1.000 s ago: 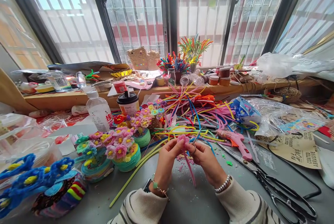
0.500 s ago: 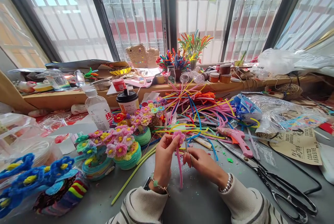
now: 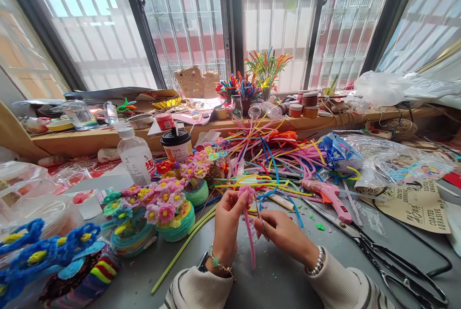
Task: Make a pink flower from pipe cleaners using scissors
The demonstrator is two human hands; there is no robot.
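Between the thumb and fingers of my left hand is a pink pipe-cleaner flower, its fuzzy pink stem hanging down over the grey table. My right hand is closed around the handles of small scissors. Their thin blades point up and stand right beside the flower's right edge; whether they touch it I cannot tell. Left of my hands, finished pink flowers rise from a green coiled pot.
A pink glue gun and large black-handled scissors lie to the right. Loose pipe cleaners heap behind my hands. A plastic bottle and a lidded cup stand at the left, near blue flowers.
The view has tilted slightly, so everything sits a little differently. My right hand has shifted slightly down and right with the small scissors; my left hand keeps its hold on the flower.
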